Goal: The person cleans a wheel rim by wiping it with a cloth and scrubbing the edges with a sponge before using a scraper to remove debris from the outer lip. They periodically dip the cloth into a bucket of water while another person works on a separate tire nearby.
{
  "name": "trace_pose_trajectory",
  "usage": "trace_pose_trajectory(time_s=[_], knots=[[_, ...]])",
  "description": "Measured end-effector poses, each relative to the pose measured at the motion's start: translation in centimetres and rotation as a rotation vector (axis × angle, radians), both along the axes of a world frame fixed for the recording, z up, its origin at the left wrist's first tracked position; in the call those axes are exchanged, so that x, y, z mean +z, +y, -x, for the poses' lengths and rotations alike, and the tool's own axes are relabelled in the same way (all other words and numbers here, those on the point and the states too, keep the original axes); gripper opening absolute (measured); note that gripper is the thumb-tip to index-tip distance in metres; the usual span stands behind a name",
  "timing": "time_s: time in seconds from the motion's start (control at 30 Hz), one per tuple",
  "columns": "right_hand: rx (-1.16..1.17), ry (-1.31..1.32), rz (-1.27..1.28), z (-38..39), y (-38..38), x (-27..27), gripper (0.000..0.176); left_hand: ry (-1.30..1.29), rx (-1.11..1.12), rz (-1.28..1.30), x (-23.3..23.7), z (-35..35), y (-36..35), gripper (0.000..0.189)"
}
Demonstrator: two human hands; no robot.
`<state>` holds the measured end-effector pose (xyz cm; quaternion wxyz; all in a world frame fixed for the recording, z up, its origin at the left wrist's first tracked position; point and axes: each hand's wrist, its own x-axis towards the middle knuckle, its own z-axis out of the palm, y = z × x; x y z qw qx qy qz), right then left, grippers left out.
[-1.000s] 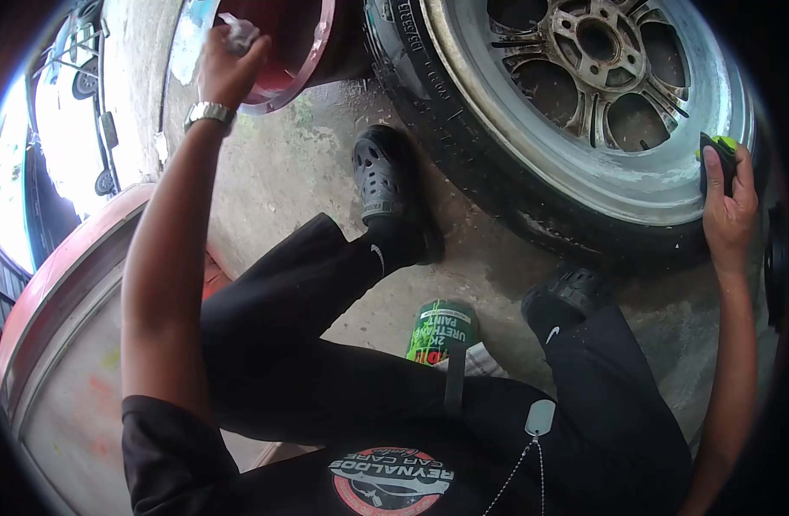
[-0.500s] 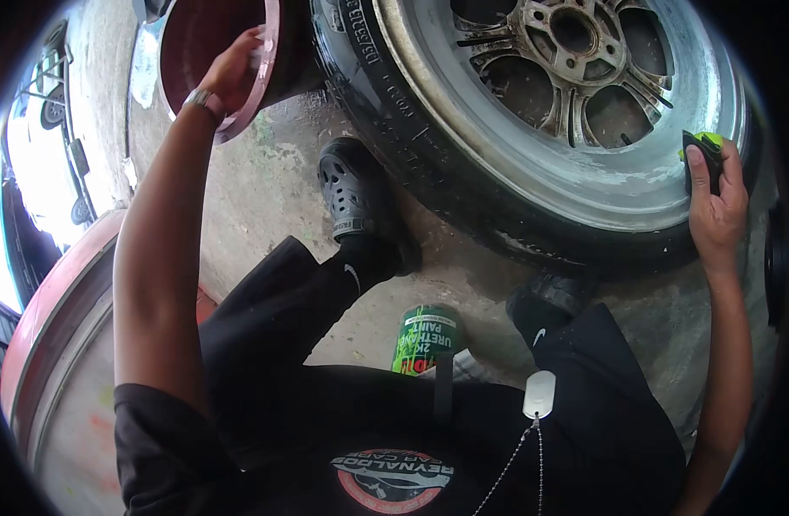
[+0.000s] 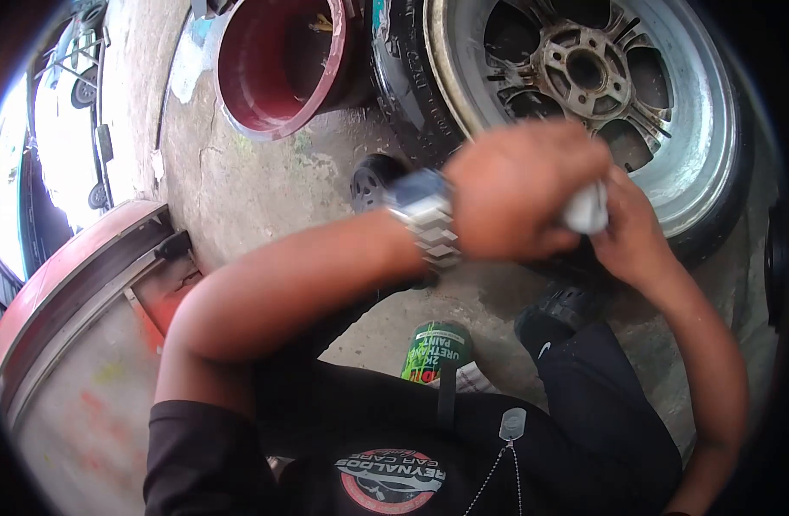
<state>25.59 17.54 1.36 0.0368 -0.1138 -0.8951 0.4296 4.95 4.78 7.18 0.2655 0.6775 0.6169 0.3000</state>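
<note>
My left hand (image 3: 523, 189), blurred and wearing a metal watch, is closed round a small white object (image 3: 589, 208). Close against it is my right hand (image 3: 635, 232), fingers curled at the object's right side; what it holds is hidden. Both hands are over the lower edge of a wheel, whose rim (image 3: 695, 185) is silver with whitish smears and whose spokes are brown-stained. The black tyre (image 3: 412, 95) lies round the rim. The dark red bucket (image 3: 278, 82) stands left of the tyre, with no hand in it.
A green paint can (image 3: 437, 348) stands on the concrete floor (image 3: 240, 181) near my lap. A pinkish-red curved panel (image 3: 68, 258) lies at the left. My feet in dark clogs are beside the tyre. A white vehicle (image 3: 64, 120) is at the far left.
My left hand has left the bucket and moved right, over the wheel. My right hand has moved left from the rim's right edge to meet it. The black and green pad no longer shows.
</note>
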Motion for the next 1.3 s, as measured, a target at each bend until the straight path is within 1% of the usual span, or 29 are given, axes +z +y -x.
trace_pose_trajectory(time_s=[0.03, 0.07, 0.1, 0.13, 0.17, 0.27, 0.3, 0.33, 0.4, 0.5, 0.6, 0.63, 0.67, 0.73, 0.8, 0.83, 0.93, 0.97, 1.0, 1.07, 1.1, 1.13, 1.2, 1.27, 1.3], knots=[[0.003, 0.073, -0.011, -0.5, 0.6, -0.5, 0.026, 0.072, -0.048, -0.023, -1.4, -0.7, -0.2, 0.039], [0.018, 0.088, -0.207, -1.7, 1.7, -0.5, 0.024, 0.142, -0.094, -0.042, -2.6, -1.2, -0.5, 0.039], [0.037, -0.053, -0.191, -2.8, 3.2, 0.0, 0.025, 0.210, -0.140, -0.059, -3.5, -1.4, -0.8, 0.038], [0.054, -0.195, -0.173, -3.6, 4.5, 0.7, 0.026, 0.201, -0.152, -0.009, -3.8, 0.1, -1.0, 0.040], [0.055, -0.235, -0.162, -4.0, 5.0, 1.1, 0.024, 0.249, -0.134, -0.047, -4.0, 1.8, -1.3, 0.040], [0.086, -0.135, -0.098, -2.2, 2.5, 0.9, 0.021, 0.388, -0.091, -0.149, -4.1, 7.7, -1.6, 0.044], [0.122, -0.135, -0.067, -0.9, 1.2, 0.6, 0.021, 0.404, -0.001, -0.151, -4.6, 8.0, -1.1, 0.045], [0.058, 0.047, -0.075, 0.2, -0.6, -0.9, 0.023, 0.424, 0.093, -0.151, -5.1, 8.0, -0.9, 0.046], [0.041, 0.012, 0.073, 2.4, -1.6, -1.6, 0.025, 0.443, 0.280, -0.118, -6.3, 6.8, -0.7, 0.049], [0.152, -0.164, 0.044, 0.5, 0.9, 0.0, 0.028, 0.466, 0.356, -0.096, -6.6, 6.3, -1.0, 0.049], [0.142, -0.367, -0.017, -2.3, 5.4, 2.7, 0.028, 0.488, 0.368, -0.073, -6.5, 6.1, -0.8, 0.048], [0.126, -0.331, -0.021, -2.2, 5.2, 2.4, 0.027, 0.496, 0.375, -0.068, -6.4, 6.0, -0.8, 0.048], [0.175, -0.318, -0.018, -1.7, 4.8, 2.2, 0.028, 0.495, 0.377, -0.057, -6.4, 5.8, -0.8, 0.048], [0.122, -0.175, 0.061, 1.3, 1.1, 0.6, 0.030, 0.506, 0.375, -0.051, -6.3, 6.0, -0.7, 0.048], [-0.068, -0.150, 0.339, 4.4, -2.2, -1.0, 0.031, 0.508, 0.389, -0.042, -6.1, 6.0, -1.0, 0.049], [-0.058, -0.165, 0.354, 5.0, -2.0, -1.3, 0.032, 0.511, 0.391, -0.054, -6.1, 6.1, -1.0, 0.049], [0.191, -0.373, 0.190, 2.3, 2.9, 1.1, 0.032, 0.497, 0.389, -0.098, -6.6, 6.3, -1.1, 0.048], [0.150, -0.319, 0.230, -0.6, 4.3, 0.1, 0.036, 0.487, 0.392, -0.113, -6.8, 6.4, -1.1, 0.048], [0.119, -0.401, 0.294, -1.9, 6.2, 0.2, 0.036, 0.496, 0.388, -0.119, -6.5, 6.4, -0.9, 0.047], [0.183, -0.581, 0.230, -0.3, 6.8, 1.7, 0.034, 0.508, 0.373, -0.125, -5.6, 6.0, -0.7, 0.048], [0.227, -0.396, 0.214, 0.7, 5.3, 0.8, 0.032, 0.433, 0.356, -0.061, -5.4, 6.0, -0.7, 0.048], [0.171, -0.387, 0.275, 2.3, 3.0, 0.3, 0.033, 0.441, 0.359, -0.078, -5.3, 6.0, -0.6, 0.048], [-0.080, -0.127, 0.317, 5.5, -1.9, -1.4, 0.035, 0.461, 0.373, -0.102, -5.7, 6.1, -0.7, 0.048], [-0.140, -0.098, 0.409, 7.6, -2.9, -1.7, 0.034, 0.463, 0.392, -0.118, -5.7, 6.3, -0.9, 0.049], [-0.059, -0.154, 0.338, 7.1, -2.0, -1.4, 0.033, 0.453, 0.391, -0.121, -5.7, 6.3, -1.0, 0.050]])
